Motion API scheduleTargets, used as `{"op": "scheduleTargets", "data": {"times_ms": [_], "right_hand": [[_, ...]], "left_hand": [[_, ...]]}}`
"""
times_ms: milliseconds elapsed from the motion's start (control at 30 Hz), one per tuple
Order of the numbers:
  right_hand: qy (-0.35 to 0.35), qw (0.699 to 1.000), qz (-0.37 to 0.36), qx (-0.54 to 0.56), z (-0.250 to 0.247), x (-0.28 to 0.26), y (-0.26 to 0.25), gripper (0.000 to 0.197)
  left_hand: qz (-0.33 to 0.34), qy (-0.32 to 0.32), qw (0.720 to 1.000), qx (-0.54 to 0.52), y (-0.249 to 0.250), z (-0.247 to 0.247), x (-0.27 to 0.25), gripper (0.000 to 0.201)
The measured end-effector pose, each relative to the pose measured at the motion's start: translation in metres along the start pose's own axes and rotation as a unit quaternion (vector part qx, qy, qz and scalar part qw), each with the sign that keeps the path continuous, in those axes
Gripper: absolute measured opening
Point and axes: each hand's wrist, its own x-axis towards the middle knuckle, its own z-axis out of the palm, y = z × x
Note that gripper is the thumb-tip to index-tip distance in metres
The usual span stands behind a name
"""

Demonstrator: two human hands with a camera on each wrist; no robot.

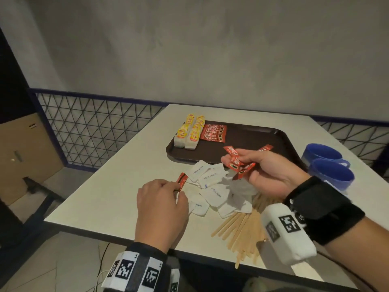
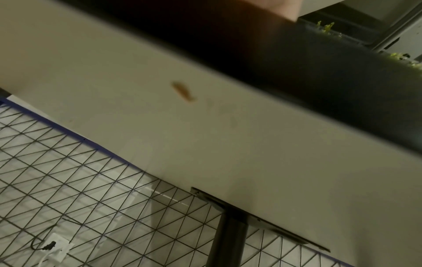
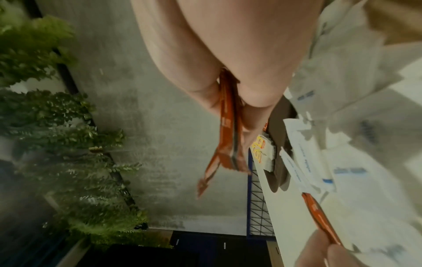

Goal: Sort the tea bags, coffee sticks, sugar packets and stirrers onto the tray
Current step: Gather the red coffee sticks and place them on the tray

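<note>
Setting: grey wall behind a pale counter [image 1: 117, 165], with a dark tray [image 1: 273, 140] at its far side.
Tray content: tea bags [image 1: 189, 131] in two rows at the tray's far left corner, and just beside them a fan of coffee sticks [image 1: 213, 133]. Both lie well beyond the two hands.
Right hand [image 1: 265, 171]: raised above the near tray edge, fingers curled round a loose bunch of red sticks [image 1: 237, 163]. The wrist view shows the bunch pressed between fingers and palm.
Left hand [image 1: 162, 203]: low on the counter, thumb and forefinger pinching one stick [image 1: 182, 181] by its near end; its far end points away from the hand.
Sugar packets [image 1: 210, 184]: a white heap between the two hands, touching the left fingers.
Stirrers [image 1: 237, 230]: a spread of wooden sticks near the counter edge, under the right wrist.
Handling, my judgement: the sticks are light, thin and glossy, so they may slide out of a bunch; hold them across the middle. The packets are soft and should be pinched at a corner. The stirrers are stiff and can be gathered from the side.
</note>
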Motion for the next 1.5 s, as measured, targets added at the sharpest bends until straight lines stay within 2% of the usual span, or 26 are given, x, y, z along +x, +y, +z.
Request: {"op": "scheduleTargets", "data": {"times_ms": [67, 233, 467, 567, 633, 700, 767, 900, 1100, 1233, 1300, 1367, 1433, 1500], "right_hand": [[0.004, 1.0, 0.002, 0.011, -0.009, -0.004, 0.007, 0.043], [-0.027, 0.999, 0.01, 0.024, -0.012, -0.002, 0.008, 0.038], [-0.111, 0.993, 0.002, 0.04, -0.004, 0.011, -0.016, 0.036], [-0.13, 0.991, -0.013, 0.031, -0.015, 0.013, -0.019, 0.034], [-0.129, 0.991, -0.019, 0.013, -0.024, 0.015, -0.019, 0.033], [-0.119, 0.993, -0.022, -0.002, -0.03, 0.017, -0.02, 0.031], [-0.115, 0.993, -0.023, -0.002, -0.034, 0.015, -0.024, 0.03], [-0.1, 0.995, -0.028, -0.003, -0.038, 0.013, -0.028, 0.027], [-0.081, 0.995, -0.038, -0.054, -0.035, 0.01, -0.028, 0.025], [-0.079, 0.994, -0.035, -0.073, -0.034, 0.008, -0.028, 0.024], [-0.062, 0.994, -0.035, -0.087, -0.035, 0.009, -0.029, 0.022], [-0.05, 0.993, -0.032, -0.104, -0.035, 0.011, -0.028, 0.023], [-0.048, 0.99, -0.026, -0.127, -0.036, 0.013, -0.027, 0.025], [-0.052, 0.987, -0.015, -0.153, -0.036, 0.014, -0.026, 0.026]], "left_hand": [[0.001, 0.001, 1.0, 0.028, 0.002, -0.001, -0.002, 0.029], [-0.008, -0.103, 0.986, 0.128, 0.014, -0.006, -0.004, 0.048], [-0.029, -0.126, 0.98, 0.15, 0.017, -0.004, 0.001, 0.079], [-0.007, -0.113, 0.981, 0.159, 0.019, 0.0, 0.003, 0.085], [0.004, -0.112, 0.983, 0.142, 0.017, 0.002, 0.002, 0.07], [0.02, -0.082, 0.987, 0.136, 0.01, 0.006, -0.001, 0.055], [0.046, -0.05, 0.988, 0.135, 0.006, 0.01, -0.003, 0.052], [0.109, 0.001, 0.992, 0.062, 0.009, 0.009, -0.005, 0.044], [0.121, 0.004, 0.992, 0.016, 0.01, 0.006, -0.006, 0.035], [0.126, 0.083, 0.986, -0.078, 0.016, -0.001, -0.005, 0.023], [0.169, 0.133, 0.968, -0.13, 0.025, -0.007, -0.003, 0.023], [0.21, 0.148, 0.954, -0.156, 0.037, -0.01, 0.0, 0.031], [0.227, 0.123, 0.952, -0.167, 0.049, -0.01, 0.004, 0.046], [0.214, 0.084, 0.957, -0.177, 0.054, -0.007, 0.005, 0.057]]}}
